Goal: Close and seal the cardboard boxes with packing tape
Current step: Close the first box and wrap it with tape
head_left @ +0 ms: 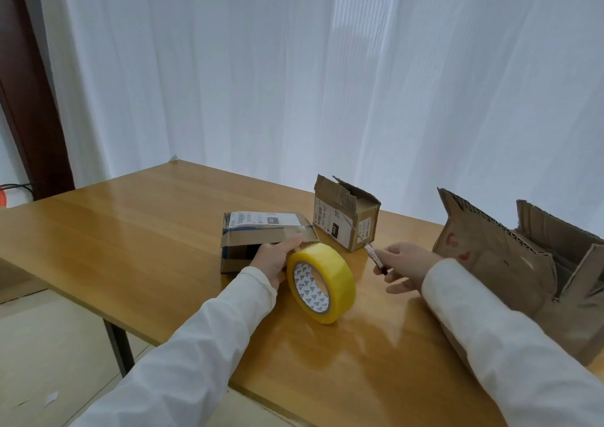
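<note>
With the left hand (273,260) gripping the tape roll (322,283) at frame centre beside the flat box (261,240) and the right hand (403,265) pinching a small cutter (374,256), the stretched tape may tear crookedly or stick to itself.

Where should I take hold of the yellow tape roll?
Grip the tape roll across its top rim, coming from above: it stands on edge on the table, so the top is free, while the left hand already holds its left side.
</note>
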`<state>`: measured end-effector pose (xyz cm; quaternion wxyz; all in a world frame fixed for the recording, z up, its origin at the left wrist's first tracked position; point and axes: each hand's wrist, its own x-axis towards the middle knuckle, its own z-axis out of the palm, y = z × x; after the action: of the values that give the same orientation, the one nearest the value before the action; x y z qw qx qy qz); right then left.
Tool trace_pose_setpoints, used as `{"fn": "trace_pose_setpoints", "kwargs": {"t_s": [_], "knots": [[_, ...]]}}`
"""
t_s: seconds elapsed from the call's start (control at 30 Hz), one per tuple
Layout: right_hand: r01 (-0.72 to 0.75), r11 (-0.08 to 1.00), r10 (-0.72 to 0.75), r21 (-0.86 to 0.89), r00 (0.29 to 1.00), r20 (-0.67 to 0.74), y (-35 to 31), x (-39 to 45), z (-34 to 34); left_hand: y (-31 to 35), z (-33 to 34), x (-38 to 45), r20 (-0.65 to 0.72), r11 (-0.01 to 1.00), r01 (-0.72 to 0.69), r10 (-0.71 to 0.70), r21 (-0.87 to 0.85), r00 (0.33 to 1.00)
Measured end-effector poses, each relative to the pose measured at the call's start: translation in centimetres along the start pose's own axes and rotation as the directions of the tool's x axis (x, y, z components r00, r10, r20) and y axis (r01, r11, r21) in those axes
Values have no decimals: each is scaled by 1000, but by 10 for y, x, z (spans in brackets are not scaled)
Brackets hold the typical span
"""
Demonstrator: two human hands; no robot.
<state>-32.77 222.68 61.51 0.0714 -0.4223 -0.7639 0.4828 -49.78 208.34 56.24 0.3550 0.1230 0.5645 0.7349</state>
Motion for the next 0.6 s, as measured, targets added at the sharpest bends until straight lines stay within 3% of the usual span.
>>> {"fn": "trace_pose_setpoints", "kwargs": {"t_s": [0.1, 0.2, 0.33, 0.6], "knots": [[-1, 999, 13, -52, 970, 242, -20, -9, -8, 4, -2, -1, 49, 994, 78, -75, -75, 996], [35, 972, 58, -233, 924, 379, -29, -10, -14, 4, -9, -3, 140, 989, 105, -90, -101, 986], [79, 894, 145, -441, 880, 452, -33, 0, -23, 4, -18, -6, 215, 990, 81, -55, -114, 975], [126, 844, 194, -521, 835, 515, -44, 15, -27, 2, -27, -8, 320, 987, 136, -103, -82, 942]]}}
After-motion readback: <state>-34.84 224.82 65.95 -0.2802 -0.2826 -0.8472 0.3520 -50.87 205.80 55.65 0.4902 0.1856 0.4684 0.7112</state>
